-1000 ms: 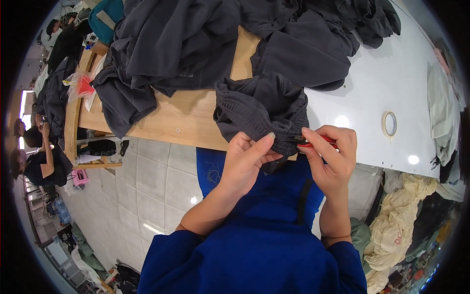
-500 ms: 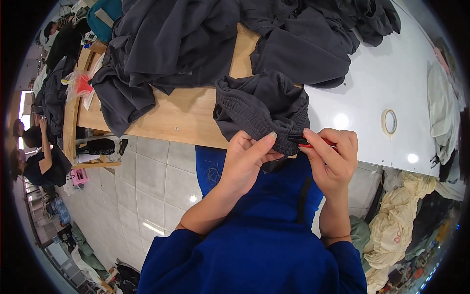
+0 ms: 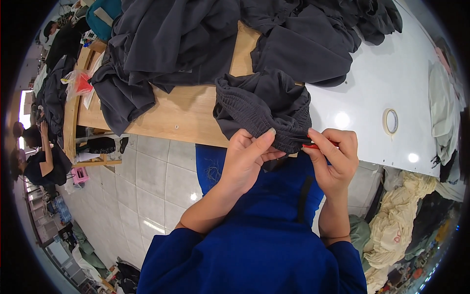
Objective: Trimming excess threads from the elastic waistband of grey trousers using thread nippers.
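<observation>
The left hand (image 3: 247, 159) is closed with its thumb on top, and it pinches the ribbed elastic waistband of a dark grey cloth garment (image 3: 264, 110). This garment lies just ahead of the two hands, its round opening turned up. The right hand (image 3: 335, 156) has its fingers bent narrow around a small hand tool with red handle (image 3: 310, 146), mostly hidden by them; its tip is beside the waistband, but I cannot tell if it touches. Beyond the left hand, a heap of dark grey cloth (image 3: 181, 44) rests on a light wooden tabletop (image 3: 196, 110). To the right of the right hand, a cream tape roll (image 3: 385, 125) lies upon a glossy white tabletop (image 3: 362, 105).
</observation>
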`<move>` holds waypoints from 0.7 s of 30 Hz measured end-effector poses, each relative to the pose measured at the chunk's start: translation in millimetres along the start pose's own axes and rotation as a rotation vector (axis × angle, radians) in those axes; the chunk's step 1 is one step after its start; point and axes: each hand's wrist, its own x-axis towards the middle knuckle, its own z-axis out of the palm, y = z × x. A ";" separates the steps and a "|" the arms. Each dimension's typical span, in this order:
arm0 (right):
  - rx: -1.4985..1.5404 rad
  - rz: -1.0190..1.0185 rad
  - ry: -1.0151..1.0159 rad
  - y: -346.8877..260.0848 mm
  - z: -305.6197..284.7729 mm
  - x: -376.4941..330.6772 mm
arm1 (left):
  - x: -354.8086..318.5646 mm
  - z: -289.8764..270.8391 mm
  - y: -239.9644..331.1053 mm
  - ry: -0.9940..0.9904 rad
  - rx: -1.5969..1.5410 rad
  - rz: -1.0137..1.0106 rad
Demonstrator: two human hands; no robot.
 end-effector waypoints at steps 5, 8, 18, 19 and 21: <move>0.019 0.022 -0.019 1.6 -1.0 -3.2 | 1.0 0.3 1.0 -0.008 -0.037 -0.021; 0.093 0.052 -0.034 1.4 -0.8 -3.5 | 1.2 1.3 -0.4 -0.013 -0.037 -0.016; 0.322 -0.141 -0.309 -8.0 8.8 -9.3 | 1.5 1.3 -1.2 0.027 -0.087 -0.055; 0.318 -0.102 -0.213 -6.0 9.4 -10.9 | 2.6 0.3 -1.4 0.020 -0.117 -0.061; 0.272 -0.001 -0.109 -9.0 6.7 -7.4 | 2.7 -0.7 -1.1 0.016 -0.148 -0.063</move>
